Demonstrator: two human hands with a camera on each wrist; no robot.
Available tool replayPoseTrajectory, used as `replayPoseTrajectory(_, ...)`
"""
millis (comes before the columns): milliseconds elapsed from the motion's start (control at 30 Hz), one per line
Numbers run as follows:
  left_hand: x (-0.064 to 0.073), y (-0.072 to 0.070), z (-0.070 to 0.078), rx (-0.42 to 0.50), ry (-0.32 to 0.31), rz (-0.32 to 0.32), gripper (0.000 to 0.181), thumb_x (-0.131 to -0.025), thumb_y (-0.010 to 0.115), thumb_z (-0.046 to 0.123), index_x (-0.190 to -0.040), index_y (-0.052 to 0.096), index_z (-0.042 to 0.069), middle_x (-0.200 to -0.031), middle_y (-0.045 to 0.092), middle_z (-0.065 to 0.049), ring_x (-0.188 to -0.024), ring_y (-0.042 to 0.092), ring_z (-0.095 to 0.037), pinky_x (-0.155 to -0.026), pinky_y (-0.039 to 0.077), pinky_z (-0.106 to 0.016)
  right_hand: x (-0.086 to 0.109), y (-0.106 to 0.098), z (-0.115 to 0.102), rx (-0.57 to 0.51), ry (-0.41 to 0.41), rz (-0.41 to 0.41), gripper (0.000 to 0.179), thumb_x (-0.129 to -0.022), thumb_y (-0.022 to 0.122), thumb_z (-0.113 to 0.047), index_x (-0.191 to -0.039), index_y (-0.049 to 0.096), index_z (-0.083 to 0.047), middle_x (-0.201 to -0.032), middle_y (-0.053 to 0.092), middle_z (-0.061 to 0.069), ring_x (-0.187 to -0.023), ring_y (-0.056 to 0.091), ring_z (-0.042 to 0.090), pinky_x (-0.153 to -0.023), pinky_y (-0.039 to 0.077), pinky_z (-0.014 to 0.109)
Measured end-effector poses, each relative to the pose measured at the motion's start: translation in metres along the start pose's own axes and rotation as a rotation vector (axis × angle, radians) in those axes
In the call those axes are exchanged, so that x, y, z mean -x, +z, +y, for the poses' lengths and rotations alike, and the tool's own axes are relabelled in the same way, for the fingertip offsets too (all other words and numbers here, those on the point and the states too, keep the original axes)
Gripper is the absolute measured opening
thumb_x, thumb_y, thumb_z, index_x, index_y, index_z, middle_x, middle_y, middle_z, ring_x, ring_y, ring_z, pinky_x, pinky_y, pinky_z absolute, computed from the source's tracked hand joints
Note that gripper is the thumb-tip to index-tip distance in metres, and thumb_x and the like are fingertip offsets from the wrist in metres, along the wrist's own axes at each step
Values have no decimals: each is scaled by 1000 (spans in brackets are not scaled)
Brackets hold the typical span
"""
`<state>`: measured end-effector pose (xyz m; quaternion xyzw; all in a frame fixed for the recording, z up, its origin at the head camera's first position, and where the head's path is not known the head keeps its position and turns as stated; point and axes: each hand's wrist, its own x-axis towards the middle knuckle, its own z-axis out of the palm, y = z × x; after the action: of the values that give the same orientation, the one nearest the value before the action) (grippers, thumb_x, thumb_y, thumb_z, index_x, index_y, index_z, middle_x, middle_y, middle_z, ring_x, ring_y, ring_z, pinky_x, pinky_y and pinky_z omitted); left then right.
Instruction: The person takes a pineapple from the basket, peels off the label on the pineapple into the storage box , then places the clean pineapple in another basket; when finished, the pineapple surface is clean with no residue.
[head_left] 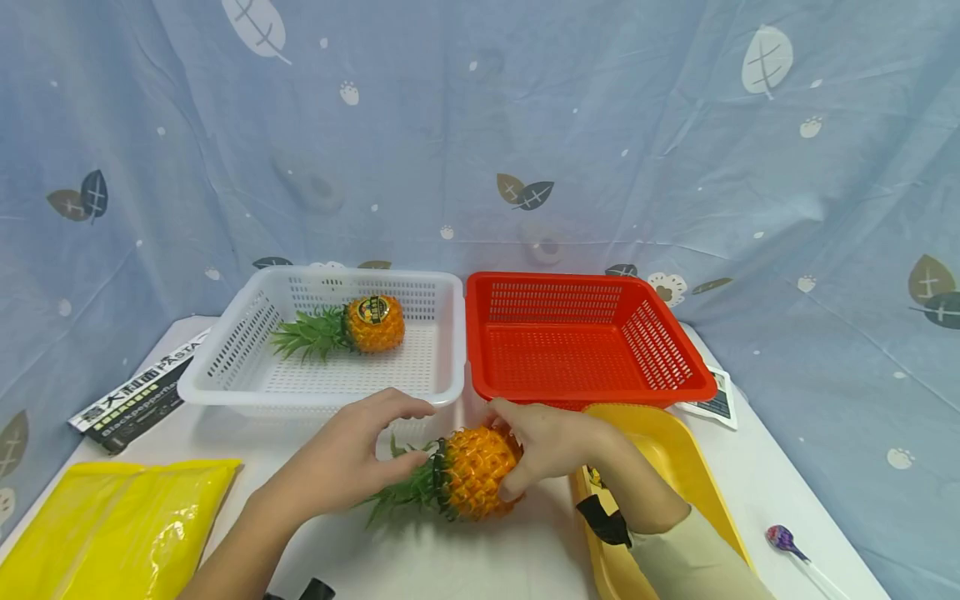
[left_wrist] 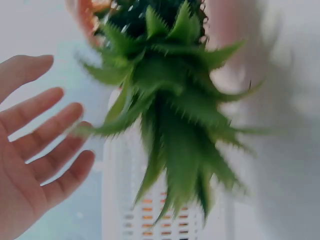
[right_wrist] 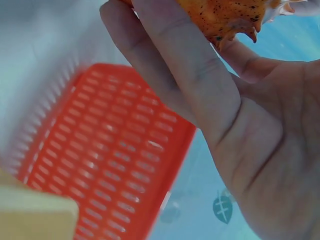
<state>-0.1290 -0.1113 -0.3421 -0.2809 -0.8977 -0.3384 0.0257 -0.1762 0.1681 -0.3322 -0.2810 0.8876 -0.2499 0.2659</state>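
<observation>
In the head view a pineapple (head_left: 480, 475) lies sideways at the front of the table, its leafy crown toward the left. My right hand (head_left: 551, 437) holds the fruit's base end, thumb on the near side and fingers on the far side. My left hand (head_left: 345, 454) is spread beside the green crown (left_wrist: 175, 110), palm facing it, with a gap between fingers and leaves in the left wrist view. Another pineapple (head_left: 375, 325), with a round label, rests inside the white basket (head_left: 450, 358). In the right wrist view the orange skin (right_wrist: 225, 20) touches my fingers.
A red basket (head_left: 555, 350) stands right of the white one, with a yellow tray (head_left: 693, 483) in front, under my right forearm. At left are a yellow packet (head_left: 120, 533) and a black-and-white pasta package (head_left: 146, 400). A lollipop (head_left: 781, 537) lies far right.
</observation>
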Motion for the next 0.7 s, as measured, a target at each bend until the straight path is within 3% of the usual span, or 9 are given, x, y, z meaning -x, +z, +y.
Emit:
replayPoseTrajectory(300,8,-21,-13,-21,10,154,37,-89,81,19,-125,70,22,-122,71,11,-114,67,-13,-90,58,-39,22,-24,-2,-26,17,-1,69,-73,87,-25,-130,50,-17,-118,61,-2,-108,58,18,-89,56,35)
replayPoseTrajectory(700,17,-45,-30,-89,11,202,33,-89,82,16,-120,73,19,-118,73,8,-108,67,-14,-85,58,-35,56,-67,1,2,57,41,68,-74,86,-26,-132,50,-21,-122,61,0,-106,62,20,-90,56,37)
